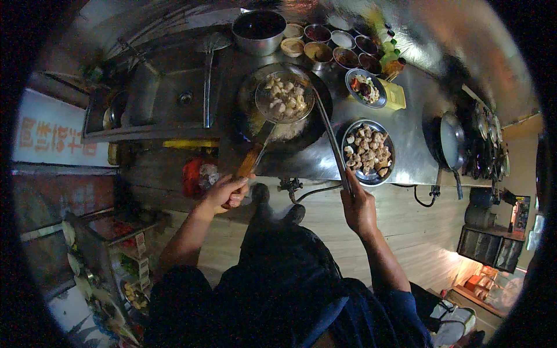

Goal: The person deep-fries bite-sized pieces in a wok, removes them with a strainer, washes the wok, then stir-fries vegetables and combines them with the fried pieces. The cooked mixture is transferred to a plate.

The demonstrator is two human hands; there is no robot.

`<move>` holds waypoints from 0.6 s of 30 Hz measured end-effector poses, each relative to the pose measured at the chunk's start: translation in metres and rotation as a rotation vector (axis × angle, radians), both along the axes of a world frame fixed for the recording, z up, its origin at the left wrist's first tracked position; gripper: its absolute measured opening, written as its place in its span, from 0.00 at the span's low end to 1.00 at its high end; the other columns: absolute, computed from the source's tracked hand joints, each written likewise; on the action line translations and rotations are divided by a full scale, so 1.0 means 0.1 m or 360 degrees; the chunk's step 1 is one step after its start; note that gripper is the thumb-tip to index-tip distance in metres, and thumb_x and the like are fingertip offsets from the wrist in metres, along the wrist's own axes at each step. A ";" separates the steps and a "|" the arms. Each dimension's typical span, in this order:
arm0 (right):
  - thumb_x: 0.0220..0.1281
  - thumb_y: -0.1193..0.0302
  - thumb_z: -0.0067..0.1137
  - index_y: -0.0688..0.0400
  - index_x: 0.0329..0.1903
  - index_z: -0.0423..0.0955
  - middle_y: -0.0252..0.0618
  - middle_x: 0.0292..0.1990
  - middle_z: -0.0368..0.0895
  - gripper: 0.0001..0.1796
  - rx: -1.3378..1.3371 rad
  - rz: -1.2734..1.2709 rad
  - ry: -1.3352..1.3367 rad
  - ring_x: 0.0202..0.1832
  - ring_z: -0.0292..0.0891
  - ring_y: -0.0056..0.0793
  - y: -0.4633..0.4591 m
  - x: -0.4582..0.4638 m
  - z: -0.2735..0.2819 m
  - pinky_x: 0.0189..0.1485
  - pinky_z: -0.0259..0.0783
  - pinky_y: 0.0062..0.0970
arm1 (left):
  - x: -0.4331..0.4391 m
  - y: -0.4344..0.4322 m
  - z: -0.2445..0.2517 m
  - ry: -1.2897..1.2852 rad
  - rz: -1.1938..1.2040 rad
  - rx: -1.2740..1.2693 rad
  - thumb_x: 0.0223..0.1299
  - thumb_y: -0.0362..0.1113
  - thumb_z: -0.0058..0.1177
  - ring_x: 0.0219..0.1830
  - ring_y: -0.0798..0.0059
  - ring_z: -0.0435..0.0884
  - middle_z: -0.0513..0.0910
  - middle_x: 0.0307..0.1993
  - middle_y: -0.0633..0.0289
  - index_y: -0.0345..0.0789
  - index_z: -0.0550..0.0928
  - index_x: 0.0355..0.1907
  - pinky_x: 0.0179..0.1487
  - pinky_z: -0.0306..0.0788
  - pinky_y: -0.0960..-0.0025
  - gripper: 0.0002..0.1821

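My left hand (pixel 226 191) grips the wooden handle of a round strainer (pixel 264 135), whose basket holds pale chunks of food, possibly meat (pixel 286 98), over a wok (pixel 323 124). Bubbling liquid (pixel 278 130) shows in the wok below the basket. My right hand (pixel 360 204) is closed round the handle of a long metal ladle (pixel 329 126); its far end lies at the right side of the strainer and is hard to make out. Just beyond my right hand, a metal plate (pixel 369 152) of browned chunks sits on the steel counter.
A plate of chopped ingredients (pixel 365 88) rests beside a yellow container (pixel 395 95). Seasoning bowls (pixel 317 51), bottles (pixel 389 56) and a deep pot (pixel 259 32) line the back. At left are a sink (pixel 169 93) and a long-handled skimmer (pixel 208 87); at right, a pan (pixel 451 139).
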State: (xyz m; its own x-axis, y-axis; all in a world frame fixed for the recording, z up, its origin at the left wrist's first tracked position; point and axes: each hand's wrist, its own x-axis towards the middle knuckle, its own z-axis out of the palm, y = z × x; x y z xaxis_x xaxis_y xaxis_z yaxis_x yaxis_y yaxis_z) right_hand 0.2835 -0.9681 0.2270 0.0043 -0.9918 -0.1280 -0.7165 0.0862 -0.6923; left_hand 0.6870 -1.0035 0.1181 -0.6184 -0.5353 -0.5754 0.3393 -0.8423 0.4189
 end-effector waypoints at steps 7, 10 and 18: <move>0.70 0.72 0.61 0.44 0.77 0.66 0.59 0.54 0.85 0.34 0.0116 0.0000 0.0010 0.52 0.84 0.59 0.41 -0.03 -0.07 0.51 0.80 0.46 | -0.19 0.09 0.16 -0.0042 0.0202 -0.0002 0.80 0.42 0.51 0.23 0.89 0.64 0.71 0.30 0.72 0.41 0.78 0.65 0.23 0.57 0.80 0.17; 0.69 0.74 0.61 0.47 0.76 0.68 0.59 0.53 0.85 0.33 0.0044 -0.0022 -0.0035 0.52 0.84 0.60 0.47 -0.01 -0.14 0.51 0.80 0.44 | -0.22 0.15 0.21 0.0020 0.0238 -0.0036 0.80 0.40 0.50 0.23 0.89 0.64 0.72 0.30 0.71 0.41 0.78 0.64 0.23 0.57 0.79 0.16; 0.70 0.75 0.60 0.50 0.76 0.68 0.63 0.47 0.86 0.33 0.0164 0.0022 -0.0078 0.46 0.86 0.58 0.58 -0.03 -0.22 0.48 0.79 0.41 | -0.34 0.28 0.22 -0.0171 0.0214 -0.0069 0.82 0.40 0.47 0.24 0.88 0.64 0.72 0.31 0.71 0.41 0.77 0.65 0.23 0.58 0.79 0.15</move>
